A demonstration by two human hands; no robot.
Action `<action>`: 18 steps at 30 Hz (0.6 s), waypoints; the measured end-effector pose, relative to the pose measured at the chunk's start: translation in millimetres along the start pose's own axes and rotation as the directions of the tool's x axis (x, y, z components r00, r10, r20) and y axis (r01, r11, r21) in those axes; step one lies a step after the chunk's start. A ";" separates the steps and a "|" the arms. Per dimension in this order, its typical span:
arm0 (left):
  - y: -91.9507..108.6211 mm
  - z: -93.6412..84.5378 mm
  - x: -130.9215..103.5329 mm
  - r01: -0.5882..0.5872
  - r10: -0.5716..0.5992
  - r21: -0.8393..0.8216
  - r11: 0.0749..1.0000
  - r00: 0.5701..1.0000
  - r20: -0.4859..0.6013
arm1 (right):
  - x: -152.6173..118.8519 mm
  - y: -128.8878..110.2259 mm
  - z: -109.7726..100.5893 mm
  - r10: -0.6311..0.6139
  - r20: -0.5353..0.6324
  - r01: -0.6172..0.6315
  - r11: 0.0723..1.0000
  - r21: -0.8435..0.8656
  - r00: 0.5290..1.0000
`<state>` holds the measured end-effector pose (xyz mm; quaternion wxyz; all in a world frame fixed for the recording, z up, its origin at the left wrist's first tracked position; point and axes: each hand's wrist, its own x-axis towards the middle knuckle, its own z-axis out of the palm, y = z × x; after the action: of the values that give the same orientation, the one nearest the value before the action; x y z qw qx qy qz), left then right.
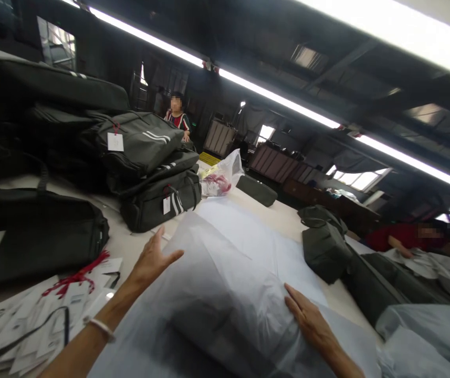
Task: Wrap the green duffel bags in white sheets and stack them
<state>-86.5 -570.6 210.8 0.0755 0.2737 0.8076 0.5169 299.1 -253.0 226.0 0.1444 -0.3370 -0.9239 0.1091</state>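
Note:
In front of me a dark bag shows through a cloudy plastic bag (225,283) that wraps it. My left hand (154,262) is at the plastic's left side, thumb and fingers spread, with nothing in its grasp; whether it touches the film I cannot tell. On the right, my right hand (307,315) rests against the plastic's side with its fingers stretched out. Flat plastic sheets (248,220) lie beneath and beyond the wrapped bag.
Dark bags with white stripes (142,142) are piled at the left, one bag (31,236) nearer me. Paper tags with red strings (71,294) lie below it. Further dark bags (327,247) line the right side. A co-worker (177,115) stands behind; another person (401,239) handles fabric.

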 end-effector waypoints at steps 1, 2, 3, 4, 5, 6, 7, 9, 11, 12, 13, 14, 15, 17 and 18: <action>-7.6 2.2 -8.2 0.075 -0.063 -0.121 0.990 0.993 0.099 | -0.4 -4.9 -2.7 -0.046 -0.047 0.042 0.997 -0.065 0.998; -10.9 5.8 -15.7 0.140 -0.095 -0.233 0.962 0.976 0.195 | -0.6 -13.0 -5.3 -0.094 -0.094 0.082 0.989 -0.123 0.991; -10.6 9.8 -21.9 0.191 -0.105 -0.327 0.925 0.959 0.262 | -0.6 -24.0 -6.9 -0.142 -0.133 0.120 0.979 -0.164 0.981; -7.4 13.0 -26.4 0.222 -0.110 -0.392 0.893 0.952 0.286 | -0.2 -37.1 -7.0 -0.189 -0.157 0.159 0.970 -0.185 0.969; -2.4 14.9 -29.0 0.227 -0.119 -0.428 0.875 0.957 0.265 | 0.8 -51.0 -5.1 -0.228 -0.159 0.198 0.962 -0.186 0.960; 3.5 15.4 -30.0 0.218 -0.134 -0.441 0.871 0.967 0.215 | 2.5 -64.5 -1.1 -0.262 -0.142 0.236 0.956 -0.177 0.955; 9.4 14.4 -29.7 0.199 -0.141 -0.437 0.877 0.977 0.162 | 4.7 -76.4 4.6 -0.290 -0.106 0.271 0.949 -0.163 0.951; 17.6 9.7 -26.6 0.171 -0.145 -0.421 0.891 0.985 0.093 | 10.8 -92.7 19.1 -0.320 -0.003 0.317 0.939 -0.136 0.947; 17.8 3.9 -21.5 0.180 -0.154 -0.433 0.883 0.984 0.094 | 17.4 -98.1 32.9 -0.311 0.091 0.321 0.940 -0.120 0.946; 14.0 1.5 -18.4 0.199 -0.166 -0.440 0.876 0.980 0.112 | 20.4 -97.9 38.0 -0.299 0.118 0.312 0.943 -0.116 0.947; 7.9 -0.5 -15.0 0.220 -0.179 -0.439 0.871 0.975 0.133 | 22.9 -96.7 41.5 -0.287 0.135 0.302 0.946 -0.114 0.948; -0.1 -2.1 -11.5 0.240 -0.192 -0.421 0.874 0.969 0.154 | 24.8 -95.3 43.5 -0.277 0.143 0.294 0.949 -0.113 0.950; -9.1 -3.6 -8.0 0.258 -0.205 -0.378 0.889 0.963 0.174 | 26.0 -94.2 44.1 -0.270 0.147 0.287 0.951 -0.113 0.952; -24.8 -6.6 -2.2 0.268 -0.242 -0.179 0.947 0.958 0.152 | 26.8 -94.6 43.0 -0.259 0.150 0.277 0.954 -0.115 0.954; -28.6 -8.2 -0.9 0.241 -0.238 -0.037 0.970 0.968 0.075 | 26.8 -96.0 41.9 -0.254 0.154 0.273 0.955 -0.115 0.955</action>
<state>-99.5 -586.6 189.4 0.1718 0.1904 0.8194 0.5126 208.4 -311.7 220.7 0.0704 -0.2114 -0.9736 0.0491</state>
